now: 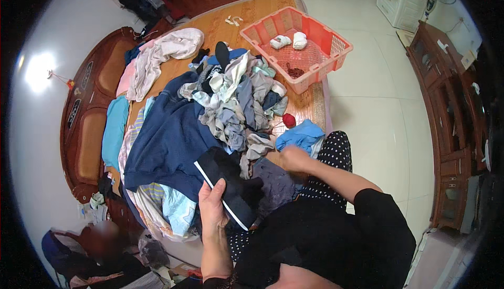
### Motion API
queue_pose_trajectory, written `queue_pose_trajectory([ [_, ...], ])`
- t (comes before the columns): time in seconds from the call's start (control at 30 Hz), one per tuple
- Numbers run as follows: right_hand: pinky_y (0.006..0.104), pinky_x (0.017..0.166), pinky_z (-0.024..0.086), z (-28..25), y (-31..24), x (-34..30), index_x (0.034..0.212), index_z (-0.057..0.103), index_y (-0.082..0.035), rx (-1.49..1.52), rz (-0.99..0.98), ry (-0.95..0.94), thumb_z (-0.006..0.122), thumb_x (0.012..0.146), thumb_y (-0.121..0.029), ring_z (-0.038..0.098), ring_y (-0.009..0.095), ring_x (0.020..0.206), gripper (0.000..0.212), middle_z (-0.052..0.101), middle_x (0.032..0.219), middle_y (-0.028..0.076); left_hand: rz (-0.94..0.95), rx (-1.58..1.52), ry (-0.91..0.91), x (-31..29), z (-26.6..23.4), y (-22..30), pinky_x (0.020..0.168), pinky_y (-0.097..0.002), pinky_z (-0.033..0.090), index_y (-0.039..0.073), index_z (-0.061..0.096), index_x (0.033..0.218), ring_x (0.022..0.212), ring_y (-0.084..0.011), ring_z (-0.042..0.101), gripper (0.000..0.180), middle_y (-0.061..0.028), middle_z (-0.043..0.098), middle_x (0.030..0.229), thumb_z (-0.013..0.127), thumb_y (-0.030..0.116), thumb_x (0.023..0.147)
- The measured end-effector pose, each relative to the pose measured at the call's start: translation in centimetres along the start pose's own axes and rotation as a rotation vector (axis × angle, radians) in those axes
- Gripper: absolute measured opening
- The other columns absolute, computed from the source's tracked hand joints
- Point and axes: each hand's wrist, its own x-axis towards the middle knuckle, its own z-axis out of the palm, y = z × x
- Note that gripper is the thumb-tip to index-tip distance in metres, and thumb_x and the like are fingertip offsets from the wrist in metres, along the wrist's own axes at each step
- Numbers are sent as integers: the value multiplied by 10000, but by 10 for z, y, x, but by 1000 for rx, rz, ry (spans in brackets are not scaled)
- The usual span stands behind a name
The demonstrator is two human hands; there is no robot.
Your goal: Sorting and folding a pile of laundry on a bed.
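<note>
My left hand (211, 200) grips the white-edged band of a black garment (233, 176), thumb on top; the garment's exact kind is hard to make out. Over to the right, my right hand (295, 159) is beside a bright blue cloth (300, 136), its fingers smeared by motion. Beyond both hands lies a heap of mixed clothes (231, 100), mostly grey and white. A navy sweatshirt (165, 131) spreads left of the heap, and a dark grey cloth (275, 184) lies near my lap.
A pink plastic basket (336, 58) holds two white rolled bundles (299, 40) and a dark red item (294, 72). A red ball of yarn (289, 120) sits beside the heap. The bed's wooden headboard (79, 131) stands left; a brown cabinet (446, 126) stands right across the tiled floor.
</note>
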Motion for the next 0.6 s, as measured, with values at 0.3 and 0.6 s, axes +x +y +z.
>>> queue_pose_trajectory([
  [0.3, 616, 930, 277, 11, -1, -5, 1242, 465, -64, -475, -22, 641, 682, 655, -308, 344, 410, 1211, 671, 347, 1342, 235, 101, -98, 30, -14, 20, 10, 782, -345, 530, -30, 481, 1175, 902, -232, 625, 325, -136, 609, 1049, 535, 34, 861],
  [0.6, 486, 719, 462, -4, 64, 15, 937, 599, -73, -160, -188, 499, 560, 694, -149, 591, 362, 850, 257, 609, 875, 188, 79, -98, 145, -20, -23, -5, 778, -341, 525, -30, 488, 1165, 865, -232, 629, 324, -135, 617, 1019, 535, 30, 850],
])
